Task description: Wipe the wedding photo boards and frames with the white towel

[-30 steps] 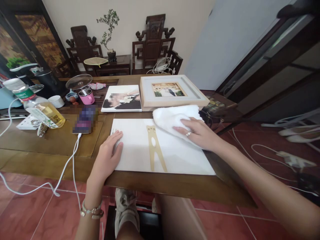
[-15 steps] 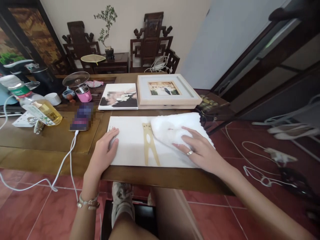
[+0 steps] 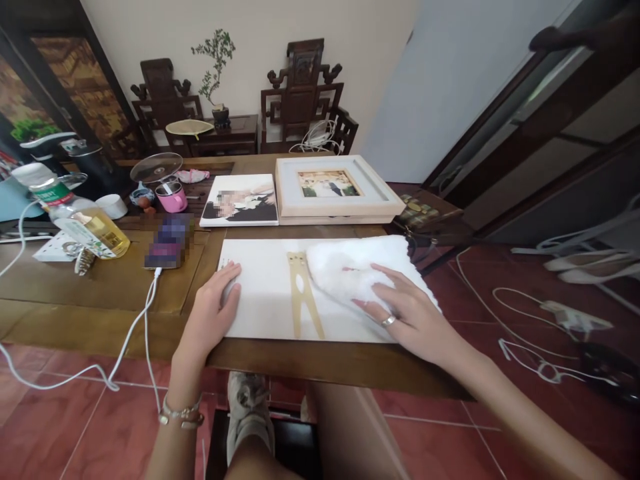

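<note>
A flat white panel (image 3: 260, 290) lies on the wooden table close to its front edge. Down its middle runs a gold A-shaped piece (image 3: 299, 297) with two legs and an oval hole. My left hand (image 3: 213, 307) rests on the panel's left edge, thumb and fingers apart, holding nothing. On the right part of the panel lies a fluffy white cloth (image 3: 333, 260), bunched up at its left. My right hand (image 3: 405, 307), wearing a ring, grips and presses this cloth against the panel; the fingertips sink into it. The cloth hides the panel's far right corner.
Behind the panel are a photo print (image 3: 240, 201) and a pale wooden picture frame (image 3: 340, 193). To the left stand a phone (image 3: 169, 243) with a white cable (image 3: 145, 310), a pink mug (image 3: 171, 197) and a bottle of yellow liquid (image 3: 93, 223).
My right hand and the cloth have shifted very slightly right along the panel. My left hand stays at the left edge. The whole view has tilted up a little.
</note>
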`<state>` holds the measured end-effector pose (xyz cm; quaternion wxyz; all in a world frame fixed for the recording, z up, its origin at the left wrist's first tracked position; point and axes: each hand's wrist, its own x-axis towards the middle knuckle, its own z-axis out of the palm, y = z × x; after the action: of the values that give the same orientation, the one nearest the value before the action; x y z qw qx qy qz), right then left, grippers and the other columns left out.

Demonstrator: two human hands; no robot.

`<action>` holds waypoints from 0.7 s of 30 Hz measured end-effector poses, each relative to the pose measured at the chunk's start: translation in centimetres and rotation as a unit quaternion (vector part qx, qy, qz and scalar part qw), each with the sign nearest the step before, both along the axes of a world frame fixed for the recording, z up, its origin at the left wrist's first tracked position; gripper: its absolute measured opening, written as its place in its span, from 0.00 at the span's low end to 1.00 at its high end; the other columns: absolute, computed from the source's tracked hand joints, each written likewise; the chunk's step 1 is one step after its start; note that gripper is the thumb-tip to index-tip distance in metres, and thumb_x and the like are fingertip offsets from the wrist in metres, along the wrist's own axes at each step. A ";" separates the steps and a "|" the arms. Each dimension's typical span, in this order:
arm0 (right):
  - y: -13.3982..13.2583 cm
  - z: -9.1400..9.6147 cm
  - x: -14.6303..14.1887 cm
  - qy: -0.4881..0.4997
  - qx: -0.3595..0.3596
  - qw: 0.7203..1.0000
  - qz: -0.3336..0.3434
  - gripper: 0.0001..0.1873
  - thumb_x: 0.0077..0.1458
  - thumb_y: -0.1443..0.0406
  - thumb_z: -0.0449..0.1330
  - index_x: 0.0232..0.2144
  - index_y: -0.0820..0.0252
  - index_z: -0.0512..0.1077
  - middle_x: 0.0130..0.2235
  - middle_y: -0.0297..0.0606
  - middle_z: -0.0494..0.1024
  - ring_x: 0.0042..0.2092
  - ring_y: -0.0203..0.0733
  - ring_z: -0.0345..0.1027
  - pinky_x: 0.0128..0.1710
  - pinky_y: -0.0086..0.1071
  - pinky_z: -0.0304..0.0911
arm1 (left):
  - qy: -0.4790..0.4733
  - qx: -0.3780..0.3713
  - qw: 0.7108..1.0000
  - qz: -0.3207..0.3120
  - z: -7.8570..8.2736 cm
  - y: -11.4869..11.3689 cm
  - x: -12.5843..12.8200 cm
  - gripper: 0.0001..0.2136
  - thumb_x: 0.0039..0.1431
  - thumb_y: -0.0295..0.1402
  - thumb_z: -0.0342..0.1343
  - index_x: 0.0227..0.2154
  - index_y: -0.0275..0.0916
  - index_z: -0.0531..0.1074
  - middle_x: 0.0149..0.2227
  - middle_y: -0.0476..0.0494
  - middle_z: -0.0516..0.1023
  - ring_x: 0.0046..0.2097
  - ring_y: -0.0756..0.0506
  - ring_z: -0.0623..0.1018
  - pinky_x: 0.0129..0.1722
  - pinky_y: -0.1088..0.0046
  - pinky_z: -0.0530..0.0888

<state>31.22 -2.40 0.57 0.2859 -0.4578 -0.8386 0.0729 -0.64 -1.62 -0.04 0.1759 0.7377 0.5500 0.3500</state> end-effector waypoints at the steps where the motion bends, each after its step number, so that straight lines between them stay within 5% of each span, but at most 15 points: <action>1: 0.1 0.0 0.1 -0.001 -0.002 1.000 0.001 0.17 0.61 0.56 0.50 0.21 0.51 0.62 0.22 0.36 0.70 0.43 0.56 0.73 0.50 0.53 0.64 | -0.001 0.000 1.000 0.002 0.0 0.0 0.0 0.17 0.64 0.35 0.48 0.52 0.34 0.71 0.58 0.36 0.72 0.62 0.40 0.69 0.64 0.56 0.62; 13: 5.3 0.2 -0.2 -0.012 -0.035 0.999 -0.037 0.20 0.60 0.52 0.47 0.19 0.52 0.56 0.24 0.38 0.69 0.42 0.54 0.70 0.47 0.50 0.63 | 0.005 0.000 1.000 0.005 -0.5 0.3 0.0 0.18 0.65 0.36 0.48 0.53 0.34 0.71 0.59 0.37 0.71 0.63 0.42 0.68 0.65 0.59 0.61; 17: 3.1 0.3 -0.4 -0.023 -0.005 1.000 -0.004 0.19 0.61 0.56 0.49 0.19 0.53 0.59 0.27 0.39 0.74 0.45 0.55 0.72 0.51 0.51 0.63 | 0.006 -0.003 1.000 0.002 -0.5 0.4 -0.1 0.19 0.65 0.36 0.48 0.53 0.33 0.71 0.59 0.36 0.71 0.63 0.42 0.68 0.65 0.59 0.61; 21: -1.9 1.0 -0.7 -0.046 0.023 0.997 0.056 0.14 0.61 0.64 0.51 0.23 0.55 0.67 0.44 0.44 0.80 0.55 0.53 0.68 0.55 0.51 0.62 | 0.006 -0.004 1.000 0.001 -0.4 0.4 -0.1 0.18 0.65 0.36 0.48 0.53 0.33 0.71 0.59 0.36 0.71 0.62 0.41 0.68 0.64 0.58 0.62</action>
<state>30.55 -4.34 1.60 0.2529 -0.4063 -0.8767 0.0485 -0.76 -1.27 -0.41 0.1751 0.7381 0.5534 0.3440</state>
